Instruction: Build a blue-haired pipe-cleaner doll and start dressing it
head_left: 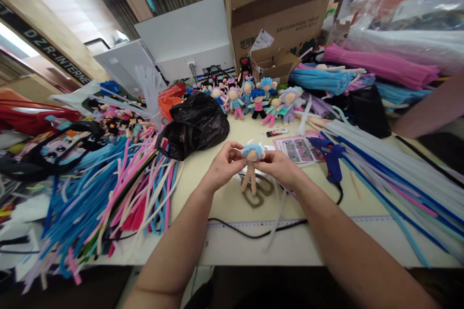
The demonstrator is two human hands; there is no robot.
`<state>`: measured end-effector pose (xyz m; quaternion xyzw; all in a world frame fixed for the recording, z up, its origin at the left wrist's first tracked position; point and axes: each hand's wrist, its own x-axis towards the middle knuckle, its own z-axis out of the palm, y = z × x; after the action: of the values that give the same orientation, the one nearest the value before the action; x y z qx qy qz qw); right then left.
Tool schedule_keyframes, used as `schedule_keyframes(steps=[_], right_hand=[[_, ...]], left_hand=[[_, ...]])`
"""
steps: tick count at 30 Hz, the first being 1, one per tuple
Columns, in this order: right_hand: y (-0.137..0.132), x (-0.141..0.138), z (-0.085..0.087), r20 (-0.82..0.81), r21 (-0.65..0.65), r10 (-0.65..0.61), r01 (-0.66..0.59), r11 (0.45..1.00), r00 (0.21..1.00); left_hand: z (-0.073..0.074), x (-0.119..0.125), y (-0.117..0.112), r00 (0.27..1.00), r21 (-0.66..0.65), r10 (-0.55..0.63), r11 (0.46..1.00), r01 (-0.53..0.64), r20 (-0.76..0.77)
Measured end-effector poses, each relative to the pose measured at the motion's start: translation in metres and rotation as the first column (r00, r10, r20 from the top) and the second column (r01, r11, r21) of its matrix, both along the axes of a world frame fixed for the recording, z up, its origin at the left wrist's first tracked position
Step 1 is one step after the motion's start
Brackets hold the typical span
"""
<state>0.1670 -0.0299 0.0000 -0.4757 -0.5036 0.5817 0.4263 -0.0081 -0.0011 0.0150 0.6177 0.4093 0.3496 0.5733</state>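
Note:
My left hand [225, 163] and my right hand [278, 166] meet over the middle of the table. Both pinch a small pipe-cleaner doll [251, 169] with light-blue fuzzy hair and a beige body. The fingers of each hand close on the doll's head from either side, while its legs hang down. Right under the doll lie scissors [258, 192] on the pale table [224, 203].
A blue glue gun [329, 158] lies right of my hands, its black cord [250, 231] crossing the front edge. A black plastic bag [195, 125] sits to the left. Finished dolls [259, 99] stand behind. Heaps of coloured pipe cleaners [108, 198] fill both sides. Another person's arm [427, 111] shows at right.

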Motion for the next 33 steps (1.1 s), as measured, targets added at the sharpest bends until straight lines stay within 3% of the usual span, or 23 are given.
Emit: schedule_keyframes(steps=[8,24,28,33], right_hand=[[0.001,0.001,-0.005,-0.01,0.018,0.029,-0.029,0.999,1.0],[0.003,0.005,-0.007,0.161,0.04,-0.053,0.047,0.998,0.986],[0.003,0.006,-0.007,0.011,-0.028,-0.022,0.023,0.999,1.0],[0.005,0.008,-0.01,-0.218,-0.085,-0.052,0.034,0.996,0.975]], left_hand=[[0.001,0.001,-0.001,0.999,-0.064,-0.025,0.998,0.023,-0.02],[-0.002,0.008,-0.002,0.997,-0.067,0.07,0.995,-0.068,0.026],[-0.005,0.008,-0.002,0.995,-0.09,0.077,0.993,-0.071,0.056],[-0.01,0.001,0.006,0.992,-0.207,-0.001,0.978,0.027,0.123]])
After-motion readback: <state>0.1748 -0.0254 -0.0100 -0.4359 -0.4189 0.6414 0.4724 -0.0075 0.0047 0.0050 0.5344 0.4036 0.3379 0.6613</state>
